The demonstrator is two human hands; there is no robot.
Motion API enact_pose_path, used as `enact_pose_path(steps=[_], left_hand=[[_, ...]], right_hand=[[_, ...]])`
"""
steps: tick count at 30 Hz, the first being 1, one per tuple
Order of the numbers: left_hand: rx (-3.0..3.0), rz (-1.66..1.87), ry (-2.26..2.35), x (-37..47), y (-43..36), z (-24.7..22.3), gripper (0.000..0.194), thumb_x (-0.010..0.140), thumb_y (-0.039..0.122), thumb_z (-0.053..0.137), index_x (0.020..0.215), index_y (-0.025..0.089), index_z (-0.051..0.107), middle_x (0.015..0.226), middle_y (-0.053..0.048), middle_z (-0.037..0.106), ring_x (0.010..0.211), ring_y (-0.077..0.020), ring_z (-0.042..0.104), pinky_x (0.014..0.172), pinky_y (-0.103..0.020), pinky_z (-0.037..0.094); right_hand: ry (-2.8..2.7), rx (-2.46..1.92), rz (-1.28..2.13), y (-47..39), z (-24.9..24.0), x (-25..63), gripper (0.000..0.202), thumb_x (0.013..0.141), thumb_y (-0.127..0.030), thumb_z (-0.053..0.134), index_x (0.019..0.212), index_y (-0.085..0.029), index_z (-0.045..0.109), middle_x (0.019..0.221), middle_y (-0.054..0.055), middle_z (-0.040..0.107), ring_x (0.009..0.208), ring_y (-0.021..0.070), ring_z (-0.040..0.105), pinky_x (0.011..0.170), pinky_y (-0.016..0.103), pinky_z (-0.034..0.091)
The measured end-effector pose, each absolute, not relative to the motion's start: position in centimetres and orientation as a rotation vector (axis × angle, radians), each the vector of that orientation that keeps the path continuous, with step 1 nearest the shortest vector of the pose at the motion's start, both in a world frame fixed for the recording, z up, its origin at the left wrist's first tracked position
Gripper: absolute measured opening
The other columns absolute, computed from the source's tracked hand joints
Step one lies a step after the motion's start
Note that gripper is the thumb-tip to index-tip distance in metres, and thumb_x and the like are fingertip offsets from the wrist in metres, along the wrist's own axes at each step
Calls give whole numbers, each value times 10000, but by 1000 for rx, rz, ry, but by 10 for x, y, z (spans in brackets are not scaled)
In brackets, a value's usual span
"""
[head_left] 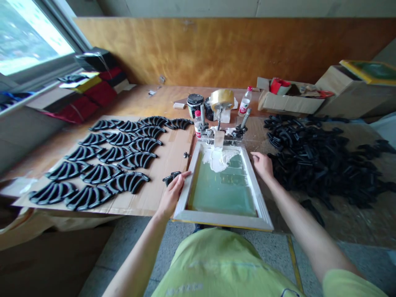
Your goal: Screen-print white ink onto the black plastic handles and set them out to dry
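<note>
We see a silver-grey rectangular metal frame (222, 220) stretched with translucent green mesh (221, 194) lying between the two grips, its near rail closer to the body than either; our left grip (173, 192) is at the frame's left rail, its index finger reaching to the edge, while a small glossy black curved piece (169, 179) sits just beside its fingers; we cannot tell whether that grip pinches the piece or merely lies against it; our right grip (264, 166) is half curled just beside the frame's right rail, and whether its fingertips meet the metal we cannot tell; ahead of and between the grips, thick white paste (219, 160) covers the mesh's far end, below a grey metal clamp stand (238, 132); left of the left grip, glossy black curved plastic pieces (99, 175) lie in neat, overlapping rows on a flat brown cardboard sheet (176, 150) over the brown wooden surface (133, 105); right of the right grip, a loose heap of matt black plastic pieces (309, 156) spreads widely; we judge the ordered rows to be the share already done and the heap the share left, so the work looks partly along, with much remaining.
</note>
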State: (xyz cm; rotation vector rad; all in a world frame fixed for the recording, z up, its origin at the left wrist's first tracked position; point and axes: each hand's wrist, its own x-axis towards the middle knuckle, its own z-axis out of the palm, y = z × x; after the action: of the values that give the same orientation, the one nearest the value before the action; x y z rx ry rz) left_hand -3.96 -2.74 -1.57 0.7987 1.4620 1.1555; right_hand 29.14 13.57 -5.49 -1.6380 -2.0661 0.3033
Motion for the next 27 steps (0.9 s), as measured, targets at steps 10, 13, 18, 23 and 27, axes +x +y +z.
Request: enact_pose_path(steps=[10, 13, 18, 23, 27], left_hand=[[658, 1078, 1532, -32, -26, -86, 659, 703, 413, 730, 1316, 234, 563, 755, -2, 672, 678, -179, 637, 607, -255, 502], [633, 1063, 1587, -32, -27, -87, 591, 707, 398, 722, 1263, 245, 597, 745, 8, 674, 690, -180, 646, 625, -255, 504], [668, 1077, 1615, -32, -29, -90, 560, 707, 408, 723, 1233, 249, 618, 796, 0, 688, 754, -182, 655, 666, -251, 508], [694, 1099, 1553, -34, -30, -90, 619, 711, 450, 723, 1273, 227, 594, 794, -19, 688, 728, -184, 650, 628, -247, 503], [736, 1074, 1486, -35, -30, -90, 703, 740, 507, 691, 1354, 213, 516, 809, -33, 689, 684, -173, 645, 580, -238, 488]], right_hand=[[-2603, -1305, 177, 174, -27, 165, 186, 833, -130, 592, 1013, -156, 635, 998, 117, 650, 974, 258, 560, 851, 355, 431], [-2707, -1238, 147, 152, -36, 175, 133, 843, -103, 529, 900, -160, 634, 912, 101, 656, 906, 235, 563, 778, 321, 417], [-2902, -790, 280, 122, -26, 211, 178, 815, -65, 503, 835, -183, 635, 846, 65, 647, 890, 214, 556, 720, 292, 388], [-2741, -921, 287, 123, -29, 211, 137, 836, -124, 542, 835, -196, 659, 854, 58, 647, 873, 219, 550, 724, 301, 390], [-2725, -809, 243, 108, -46, 215, 247, 862, -77, 475, 968, -178, 674, 944, 88, 650, 966, 233, 524, 810, 328, 419]])
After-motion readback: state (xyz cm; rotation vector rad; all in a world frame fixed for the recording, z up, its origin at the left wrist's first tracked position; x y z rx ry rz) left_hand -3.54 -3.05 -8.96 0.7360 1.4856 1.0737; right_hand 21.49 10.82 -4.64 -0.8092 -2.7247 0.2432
